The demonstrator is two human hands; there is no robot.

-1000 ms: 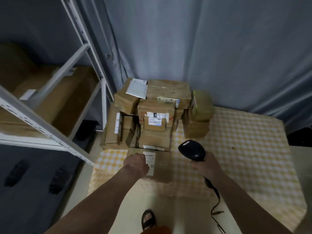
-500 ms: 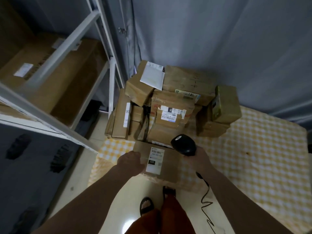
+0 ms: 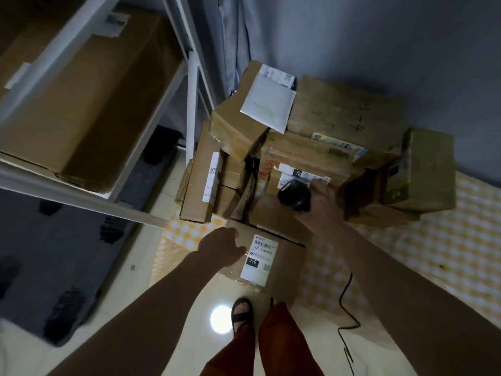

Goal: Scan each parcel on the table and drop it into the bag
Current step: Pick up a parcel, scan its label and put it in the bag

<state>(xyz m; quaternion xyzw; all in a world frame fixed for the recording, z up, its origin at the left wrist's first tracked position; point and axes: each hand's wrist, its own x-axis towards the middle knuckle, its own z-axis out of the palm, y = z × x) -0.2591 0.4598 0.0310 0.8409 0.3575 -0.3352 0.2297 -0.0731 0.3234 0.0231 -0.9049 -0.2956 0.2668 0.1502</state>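
Note:
A flat brown cardboard parcel with a white barcode label lies at the table's near edge, partly past it. My left hand grips its left edge. My right hand holds a black barcode scanner above and behind that parcel, its head near the stacked boxes. The scanner's black cable trails down to the right. A pile of brown parcels fills the table's far left corner. No bag is in view.
The table wears a yellow checked cloth. A white metal shelf rack with large cartons stands close on the left. A grey curtain hangs behind. My legs and a sandalled foot are on the shiny floor below.
My left hand has pulled the labelled parcel towards me, over the table edge. My right hand has lifted the scanner up and back towards the pile. The camera has moved closer and tilted down.

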